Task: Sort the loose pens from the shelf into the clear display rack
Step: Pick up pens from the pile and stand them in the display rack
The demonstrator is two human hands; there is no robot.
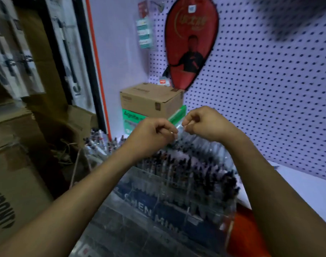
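Note:
A clear tiered display rack [178,217] with "CHEN MING" lettering stands in front of me, its rows filled with several dark-capped pens [178,169]. Above its back rows, my left hand [154,134] and my right hand [204,123] are raised close together. Each pinches the top edge of what looks like a clear plastic packet [199,145] that hangs between them; the blur hides what is in it. More loose pens [101,143] stand bunched behind the rack on the left.
A brown cardboard box [151,101] sits on a green box [132,119] at the back. A red racket cover [191,43] hangs on the white pegboard [269,89]. Large cartons [15,164] crowd the left. White shelf surface [306,188] lies to the right.

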